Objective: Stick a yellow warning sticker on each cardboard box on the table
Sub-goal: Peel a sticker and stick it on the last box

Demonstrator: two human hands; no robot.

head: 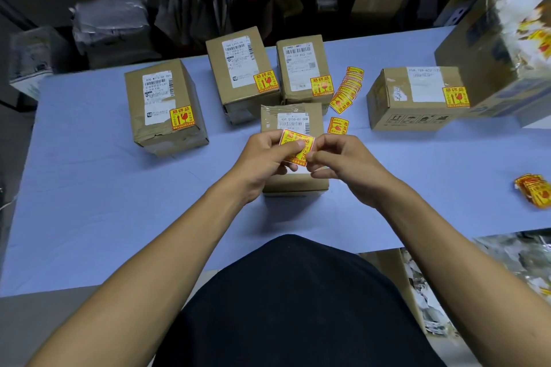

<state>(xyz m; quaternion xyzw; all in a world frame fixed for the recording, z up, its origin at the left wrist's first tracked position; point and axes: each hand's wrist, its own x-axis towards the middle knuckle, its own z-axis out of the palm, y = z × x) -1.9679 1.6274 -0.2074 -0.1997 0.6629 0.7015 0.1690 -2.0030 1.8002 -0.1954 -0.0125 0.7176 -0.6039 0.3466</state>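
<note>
Both hands raised over the nearest cardboard box (293, 122) at mid-tabletop (89, 188): left hand (262, 161) and right hand (343, 167) each in a tight fingertip grip on one yellow warning sticker (298, 146). Beyond that box, four stickered boxes; just right of it, a loose sticker (337, 126) and a fanned sticker strip (348, 89)

Even bright light, blurred curved edges, dim background

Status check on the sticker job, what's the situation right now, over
Left hand and right hand both pinch one yellow sticker. Nearest box under them unstickered; four others done. Nothing blocking.
</note>
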